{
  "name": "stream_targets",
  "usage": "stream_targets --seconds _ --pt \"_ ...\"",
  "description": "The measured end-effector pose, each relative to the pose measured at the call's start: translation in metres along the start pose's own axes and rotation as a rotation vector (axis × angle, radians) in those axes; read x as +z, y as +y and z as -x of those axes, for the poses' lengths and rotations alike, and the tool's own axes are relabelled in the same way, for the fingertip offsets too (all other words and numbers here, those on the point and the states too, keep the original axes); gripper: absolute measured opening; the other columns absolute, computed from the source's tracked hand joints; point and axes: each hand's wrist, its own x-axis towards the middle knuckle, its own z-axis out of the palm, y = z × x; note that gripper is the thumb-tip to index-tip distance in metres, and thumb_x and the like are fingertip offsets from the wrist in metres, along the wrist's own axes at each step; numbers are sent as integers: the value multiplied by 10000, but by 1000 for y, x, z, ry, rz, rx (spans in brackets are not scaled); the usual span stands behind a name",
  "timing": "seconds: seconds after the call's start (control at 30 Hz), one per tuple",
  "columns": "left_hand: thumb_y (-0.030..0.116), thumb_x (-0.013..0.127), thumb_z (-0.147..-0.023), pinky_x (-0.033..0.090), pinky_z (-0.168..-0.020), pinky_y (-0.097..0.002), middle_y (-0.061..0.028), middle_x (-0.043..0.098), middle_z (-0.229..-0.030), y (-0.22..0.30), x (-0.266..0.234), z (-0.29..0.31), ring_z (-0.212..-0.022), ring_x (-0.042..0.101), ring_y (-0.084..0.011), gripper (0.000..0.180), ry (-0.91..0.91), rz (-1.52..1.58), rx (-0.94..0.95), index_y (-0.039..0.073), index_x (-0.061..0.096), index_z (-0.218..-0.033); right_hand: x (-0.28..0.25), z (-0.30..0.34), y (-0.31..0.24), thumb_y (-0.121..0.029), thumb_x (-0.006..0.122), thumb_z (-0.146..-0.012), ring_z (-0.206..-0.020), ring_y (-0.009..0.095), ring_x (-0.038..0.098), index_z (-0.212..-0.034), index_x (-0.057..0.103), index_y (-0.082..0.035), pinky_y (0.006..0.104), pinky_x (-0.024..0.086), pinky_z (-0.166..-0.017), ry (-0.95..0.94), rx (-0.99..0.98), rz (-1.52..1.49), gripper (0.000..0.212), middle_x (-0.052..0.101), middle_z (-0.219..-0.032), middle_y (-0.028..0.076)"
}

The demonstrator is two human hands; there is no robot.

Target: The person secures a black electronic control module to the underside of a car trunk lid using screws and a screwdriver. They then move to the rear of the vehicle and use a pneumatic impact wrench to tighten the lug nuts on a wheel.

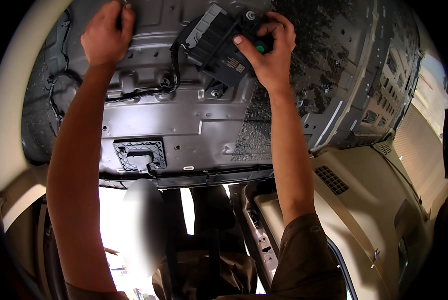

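A black electronic control module with a printed label and a green spot sits against a bare grey metal panel. My right hand grips its right edge, thumb across its face and fingers curled at the side. A grey connector lies along the module's upper left. Bolts or nuts show at a bracket corner below it and above it. My left hand is closed near the top edge, thumb against fingers. Whatever is pinched there is mostly cut off by the frame.
A black wiring harness runs along the panel to the module. Nearer me, a black ribbed plate is fixed to the metal. Beige trim with a vent grille and a belt strap lie to the right. Another person shows at the bottom.
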Motion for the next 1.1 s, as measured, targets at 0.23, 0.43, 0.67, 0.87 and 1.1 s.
stream_targets --seconds 0.23,0.43,0.67,0.87,1.1 --pt "331 614 -983 477 -553 -468 -64 630 -765 -1 0 2 -684 627 -357 257 -33 -17 -9 136 539 -831 -2 -4 -5 -412 902 -713 -1262 298 418 -1061 558 -96 486 277 -1081 5 -19 2 582 495 -1367 96" --pt "333 620 -980 495 -566 -472 -60 662 -804 -4 1 2 -712 650 -364 210 -7 -20 15 153 580 -879 11 6 -7 -445 875 -746 -1261 302 421 -1241 590 -96 479 270 -1088 71 88 -211 669 495 -1360 96" --pt "366 633 -972 511 -581 -480 -61 690 -861 -11 6 3 -762 665 -370 215 -1 -35 9 162 602 -913 9 7 -1 -419 873 -778 -1234 297 431 -1085 589 -61 484 283 -1072 47 49 -129 550 544 -1271 117" --pt "244 591 -979 472 -597 -491 -142 623 -790 13 -8 0 -710 609 -396 188 -5 33 31 92 550 -875 19 20 -35 -229 854 -825 -1123 290 509 -1109 552 -52 422 413 -979 285 171 -549 451 538 -1182 118" --pt "178 597 -956 443 -566 -513 -148 575 -757 18 -13 -2 -705 589 -415 187 -8 60 35 88 496 -827 32 131 -79 -204 859 -816 -1064 268 519 -1035 648 -94 402 437 -892 262 146 -47 323 551 -1133 104"
